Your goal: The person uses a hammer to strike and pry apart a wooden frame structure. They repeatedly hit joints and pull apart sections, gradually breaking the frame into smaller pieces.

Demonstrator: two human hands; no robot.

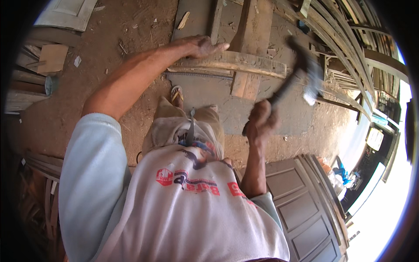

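Observation:
My right hand (263,117) is closed around the dark handle of a hammer (283,89). The hammer is raised to the right of the work, its head smeared by motion. At the upper middle, my left hand (203,47) rests on a wooden plank (257,64), thumb stretched along it and the other fingers curled over its far side, partly hidden. That plank lies crosswise over a wider board (251,32), which runs away from me. The hammer head is apart from the plank, beyond its right end.
A grey slab (288,118) lies under the boards. Long timber strips (345,48) are stacked at the upper right. Panelled doors (301,201) lean at the lower right. More wood pieces (52,59) are piled at the left, and wood chips litter the dirt floor (118,26).

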